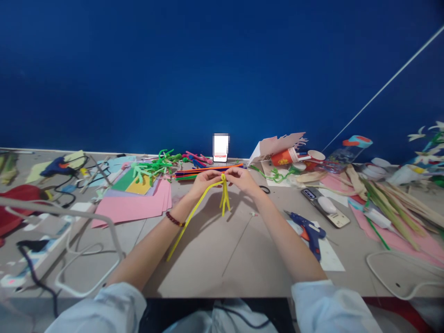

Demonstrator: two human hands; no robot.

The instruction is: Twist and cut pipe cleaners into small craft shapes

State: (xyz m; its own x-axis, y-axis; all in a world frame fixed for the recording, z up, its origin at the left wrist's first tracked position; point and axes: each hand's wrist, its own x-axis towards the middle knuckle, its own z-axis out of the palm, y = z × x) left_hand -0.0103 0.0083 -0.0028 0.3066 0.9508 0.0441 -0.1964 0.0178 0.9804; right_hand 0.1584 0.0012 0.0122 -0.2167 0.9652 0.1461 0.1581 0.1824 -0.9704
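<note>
Both my hands meet over the middle of the table, pinching yellow pipe cleaners (225,196) between them. My left hand (207,180) grips from the left, fingers closed around the upper end. One long yellow strand runs from it down to the left, past the beaded bracelet on my wrist. My right hand (241,179) is closed on the same bundle from the right. Several shorter yellow ends hang straight down from the joined top. The fingertips partly hide how the strands are bound there.
A blue glue gun (308,231) lies right of my forearm, near a phone (326,208). Pink paper (130,209) and green pipe cleaners (157,166) lie at left. Behind my hands stands a lit screen (221,148). A power strip (48,245) with cables occupies the far left.
</note>
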